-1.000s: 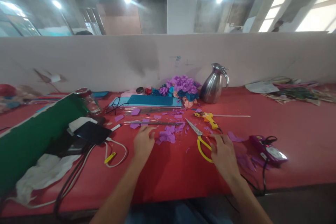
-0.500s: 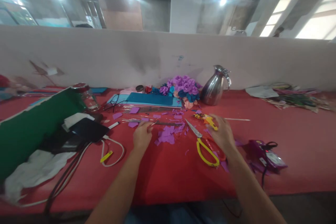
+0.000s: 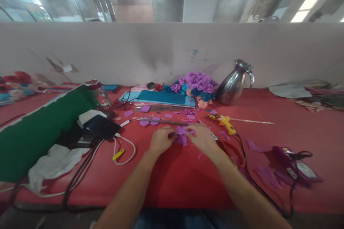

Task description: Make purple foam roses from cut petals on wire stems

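My left hand (image 3: 162, 140) is closed in a pinch on a thin wire-like stick (image 3: 176, 133), which points right over the purple paper pieces (image 3: 182, 139). Close beside it, my right hand (image 3: 201, 136) has its fingertips pinched at the edge of that purple paper; the exact piece is partly covered by the fingers. The scissors (image 3: 233, 150) lie under and beside my right wrist, their handles partly hidden by the forearm. A yellow glue gun (image 3: 228, 124) rests on the red table (image 3: 185, 182) beyond my right hand, with a clear glue stick (image 3: 254, 121) at its back.
Purple and blue paper flowers (image 3: 197, 84) sit behind blue sheets (image 3: 161, 98). A steel jug (image 3: 233, 84) stands at the back right. A purple device (image 3: 298, 166) with a black cable lies right. Left are a phone (image 3: 102, 127), cables and a green board (image 3: 45, 132).
My right hand has let go of the glue gun and moved left to the purple paper. My left hand still holds the thin stick, now near the right fingertips. The view has shifted slightly.
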Tool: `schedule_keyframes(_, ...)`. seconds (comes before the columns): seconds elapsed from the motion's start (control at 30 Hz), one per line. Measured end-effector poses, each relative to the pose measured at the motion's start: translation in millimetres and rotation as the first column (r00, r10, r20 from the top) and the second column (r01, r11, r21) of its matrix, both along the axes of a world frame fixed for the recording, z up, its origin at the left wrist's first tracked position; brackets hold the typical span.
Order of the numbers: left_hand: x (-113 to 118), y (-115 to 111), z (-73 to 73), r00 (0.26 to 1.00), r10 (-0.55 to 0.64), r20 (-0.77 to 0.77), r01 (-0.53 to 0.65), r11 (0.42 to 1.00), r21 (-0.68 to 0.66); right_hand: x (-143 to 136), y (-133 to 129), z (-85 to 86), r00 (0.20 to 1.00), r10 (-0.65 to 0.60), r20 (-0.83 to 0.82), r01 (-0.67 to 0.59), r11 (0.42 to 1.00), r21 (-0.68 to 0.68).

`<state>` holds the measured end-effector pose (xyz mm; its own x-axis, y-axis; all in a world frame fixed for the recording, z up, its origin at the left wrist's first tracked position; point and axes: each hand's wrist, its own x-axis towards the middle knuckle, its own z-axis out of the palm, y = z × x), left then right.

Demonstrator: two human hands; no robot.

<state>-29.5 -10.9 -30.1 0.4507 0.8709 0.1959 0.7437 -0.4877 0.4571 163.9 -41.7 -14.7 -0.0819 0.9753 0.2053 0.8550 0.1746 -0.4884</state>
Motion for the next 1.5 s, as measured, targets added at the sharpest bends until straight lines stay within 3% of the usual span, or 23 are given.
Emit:
schedule_keyframes(0.2,0.6,1.2,0.1,0.995,0.069,-0.068,-0.069,0.998,0.004,-25.6,-4.9,-9.4,0.977,0.052,0.206,-0.037,0.996,-0.075)
schedule_keyframes(0.47,-4.4,7.0,-1.0,0.977,0.112,0.184,-0.099,0.992,-0.08,-24.0,-11.1,-15.1,0.979,0.055,0.195,-0.062,0.998,0.03)
schedule_keyframes(0.6,-4.3,7.6,-2.2,0.975,0.111,0.191,-0.098,0.992,-0.073,-25.2,-10.2,-11.7,0.995,-0.026,0.097,0.016,0.995,0.102)
schedule_keyframes(0.73,-2.6,7.1,-3.7,0.969,0.098,0.226,-0.08,0.993,-0.086,-26.9,-9.2,-9.7,0.996,0.011,0.092,-0.027,0.986,0.165)
schedule_keyframes(0.87,-1.9,7.3,-1.8,0.906,0.193,0.377,-0.155,0.98,-0.129,-27.0,-7.1,-12.7,0.994,0.025,0.107,-0.043,0.985,0.167)
schedule_keyframes(0.97,-1.6,6.2,2.5,0.743,0.327,0.584,-0.184,0.939,-0.291,-26.6,-5.0,-16.8,0.999,0.012,-0.036,-0.005,0.983,0.182)
schedule_keyframes(1.03,-0.6,4.3,6.1,0.606,0.378,0.7,-0.119,0.913,-0.39,-28.6,-3.9,-18.6,0.973,0.022,-0.23,0.017,0.986,0.167)
schedule_keyframes(1.13,2.8,-0.3,11.0,0.475,0.419,0.774,0.014,0.876,-0.483,-35.1,-3.4,-18.9,0.829,0.043,-0.558,-0.016,0.999,0.052)
schedule_keyframes(1.27,9.4,-6.6,14.9,0.433,0.454,0.779,0.095,0.836,-0.54,-40.7,-2.4,-17.4,0.649,0.023,-0.761,-0.096,0.994,-0.051)
schedule_keyframes(1.4,12.9,-9.0,16.7,0.406,0.459,0.791,0.137,0.824,-0.549,-37.5,-0.6,-18.6,0.609,-0.022,-0.793,-0.103,0.989,-0.106)
schedule_keyframes(1.5,12.2,-9.1,17.9,0.442,0.45,0.776,0.156,0.813,-0.56,-37.2,-1.1,-19.9,0.612,-0.029,-0.79,-0.121,0.984,-0.13)
